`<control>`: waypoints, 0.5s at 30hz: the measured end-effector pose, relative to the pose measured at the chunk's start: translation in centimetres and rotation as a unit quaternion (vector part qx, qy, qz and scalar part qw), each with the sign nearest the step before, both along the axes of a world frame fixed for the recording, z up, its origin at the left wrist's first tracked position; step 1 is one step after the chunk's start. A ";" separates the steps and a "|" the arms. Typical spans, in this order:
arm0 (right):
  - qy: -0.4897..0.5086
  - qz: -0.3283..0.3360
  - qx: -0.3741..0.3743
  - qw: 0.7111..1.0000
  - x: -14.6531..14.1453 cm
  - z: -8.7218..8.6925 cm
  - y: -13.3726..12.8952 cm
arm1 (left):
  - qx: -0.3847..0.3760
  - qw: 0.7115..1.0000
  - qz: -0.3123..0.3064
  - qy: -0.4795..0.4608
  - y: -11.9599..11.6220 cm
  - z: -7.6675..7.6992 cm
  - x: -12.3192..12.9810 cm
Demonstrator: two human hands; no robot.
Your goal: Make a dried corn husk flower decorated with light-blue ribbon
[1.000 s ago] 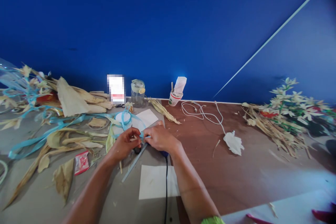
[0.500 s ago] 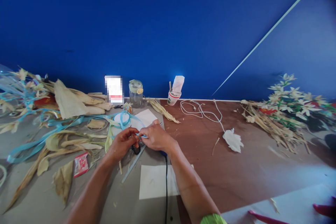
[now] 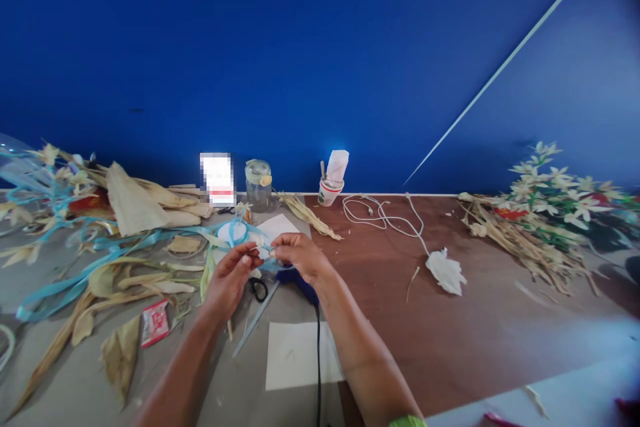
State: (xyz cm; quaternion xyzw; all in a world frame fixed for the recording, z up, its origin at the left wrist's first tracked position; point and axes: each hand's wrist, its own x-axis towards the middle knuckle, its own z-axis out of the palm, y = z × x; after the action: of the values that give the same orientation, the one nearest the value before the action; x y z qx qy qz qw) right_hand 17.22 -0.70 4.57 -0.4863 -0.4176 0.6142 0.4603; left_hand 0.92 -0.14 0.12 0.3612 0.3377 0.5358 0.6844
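Note:
My left hand (image 3: 231,275) and my right hand (image 3: 301,255) are close together over the table's middle. The left fingers pinch a thin pale strand or wire. My right fingertips are closed on the light blue ribbon (image 3: 270,240), just beside the left fingertips. Behind the hands the ribbon loops over a white round piece (image 3: 232,232). Below them lie black scissor handles (image 3: 259,289) and a dark blue corded tool (image 3: 299,284), partly covered by my right hand.
Dried husks (image 3: 135,203) and a red packet (image 3: 155,323) lie left. A glass jar (image 3: 259,190), paper cup (image 3: 330,192) and white cable (image 3: 383,213) stand or lie behind. Crumpled tissue (image 3: 446,271) and white flowers (image 3: 560,180) are right; white paper (image 3: 295,357) is in front.
My hands have moved slightly apart, and the left hand has turned with its fingers upward. More of the blue tool and scissor handles shows. The view has shifted a little.

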 end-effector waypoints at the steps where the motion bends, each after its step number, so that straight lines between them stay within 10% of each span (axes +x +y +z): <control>1: 0.022 0.003 -0.016 1.000 -0.3 -0.2 0.1 | -0.008 1.000 0.014 -0.004 -0.1 0.0 0.3; 15: 0.011 0.022 -0.050 0.998 -2.2 -1.4 0.2 | -0.038 0.999 0.022 -0.015 -0.6 0.4 0.9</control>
State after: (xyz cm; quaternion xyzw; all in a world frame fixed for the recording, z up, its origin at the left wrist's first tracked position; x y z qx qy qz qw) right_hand 15.00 -0.49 3.15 -0.4926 -0.3914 0.6498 0.4266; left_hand 1.78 -0.74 0.50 0.3196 0.3554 0.5424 0.6909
